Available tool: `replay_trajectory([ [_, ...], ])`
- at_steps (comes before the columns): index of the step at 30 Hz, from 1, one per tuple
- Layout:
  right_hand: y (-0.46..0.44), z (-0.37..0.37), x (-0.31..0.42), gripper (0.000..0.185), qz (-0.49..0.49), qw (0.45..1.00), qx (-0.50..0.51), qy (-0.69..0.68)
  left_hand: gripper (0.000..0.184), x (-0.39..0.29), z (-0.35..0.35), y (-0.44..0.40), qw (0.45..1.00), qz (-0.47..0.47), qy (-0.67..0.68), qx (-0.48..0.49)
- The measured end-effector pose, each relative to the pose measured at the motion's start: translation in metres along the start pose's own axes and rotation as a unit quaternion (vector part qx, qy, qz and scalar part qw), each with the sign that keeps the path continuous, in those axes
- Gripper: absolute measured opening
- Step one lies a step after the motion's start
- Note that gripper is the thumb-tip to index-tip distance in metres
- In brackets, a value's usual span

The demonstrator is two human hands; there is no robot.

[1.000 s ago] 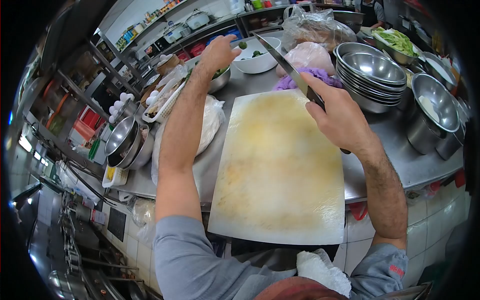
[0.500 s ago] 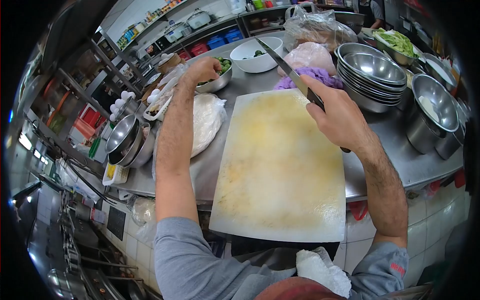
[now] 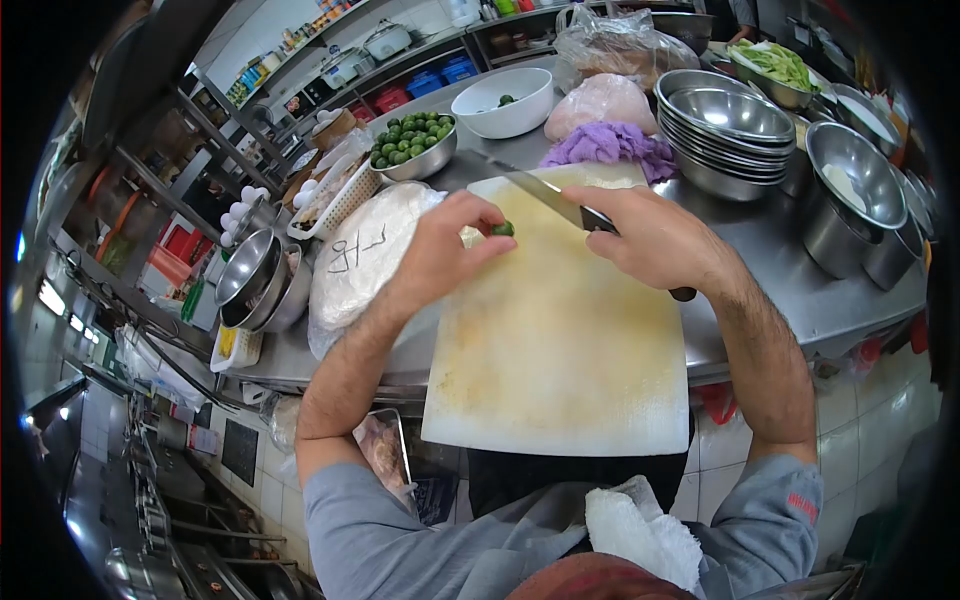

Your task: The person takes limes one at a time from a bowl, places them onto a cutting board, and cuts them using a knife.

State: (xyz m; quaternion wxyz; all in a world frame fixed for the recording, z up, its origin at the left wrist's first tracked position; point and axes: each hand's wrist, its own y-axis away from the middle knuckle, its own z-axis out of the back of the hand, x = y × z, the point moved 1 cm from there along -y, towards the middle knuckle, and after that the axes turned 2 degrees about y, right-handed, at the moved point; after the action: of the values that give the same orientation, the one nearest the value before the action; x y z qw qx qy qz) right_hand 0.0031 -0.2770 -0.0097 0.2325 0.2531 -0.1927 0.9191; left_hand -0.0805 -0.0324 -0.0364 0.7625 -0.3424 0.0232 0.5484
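Between the thumb and fingers of my left hand (image 3: pixel 450 245) is a small green lime (image 3: pixel 505 229), held above the upper left part of the white cutting board (image 3: pixel 560 350). My right hand (image 3: pixel 655 235) grips a kitchen knife (image 3: pixel 543 193) by its black handle, the blade pointing up and left over the board's far end. A metal bowl (image 3: pixel 425 163) heaped with limes (image 3: pixel 405 138) stands beyond my left hand. Beside that, a white bowl (image 3: pixel 500 112) has a few limes in it. A plastic-wrapped white bundle (image 3: pixel 360 260) with black writing lies left of the board.
A purple cloth (image 3: pixel 610 148) and a bagged pale lump (image 3: pixel 600 105) lie behind the board. Stacked metal bowls (image 3: pixel 725 140) stand to the right, with metal pots (image 3: pixel 835 225) beyond. More metal bowls (image 3: pixel 250 275) and eggs (image 3: pixel 238 212) are on the left.
My left hand has come back from the lime bowl to the board with a lime in its fingers. My right hand has shifted slightly left, and the knife blade has tipped lower.
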Motion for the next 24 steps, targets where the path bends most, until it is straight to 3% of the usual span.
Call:
replay_trajectory([
  [2,0.003,0.001,0.009,0.051,-0.042,0.996,0.081,0.010,0.023,-0.011,-0.012,0.011,0.999,-0.016,-0.032,-0.005],
  [6,0.011,-0.014,0.005,0.051,0.010,0.998,0.048,0.047,0.022,-0.013,-0.018,0.019,0.999,0.001,-0.050,-0.020],
  [8,0.019,-0.014,0.014,0.052,-0.030,0.992,0.106,0.062,0.021,-0.011,-0.013,0.019,0.999,0.000,-0.040,-0.015],
  [12,0.038,-0.016,0.027,0.051,-0.059,0.987,0.131,0.077,0.016,-0.008,-0.009,0.018,1.000,-0.019,-0.011,0.005],
  [18,0.060,-0.019,0.032,0.050,-0.045,0.993,0.094,0.057,0.015,-0.012,-0.012,0.021,1.000,0.003,-0.023,-0.005],
  [20,0.066,-0.023,0.027,0.032,0.029,0.998,0.038,0.051,0.016,-0.011,-0.012,0.020,1.000,0.009,-0.025,-0.008],
  [24,0.074,-0.020,0.032,0.032,0.021,0.996,0.052,0.074,0.014,-0.009,-0.014,0.021,0.999,-0.016,-0.031,-0.022],
])
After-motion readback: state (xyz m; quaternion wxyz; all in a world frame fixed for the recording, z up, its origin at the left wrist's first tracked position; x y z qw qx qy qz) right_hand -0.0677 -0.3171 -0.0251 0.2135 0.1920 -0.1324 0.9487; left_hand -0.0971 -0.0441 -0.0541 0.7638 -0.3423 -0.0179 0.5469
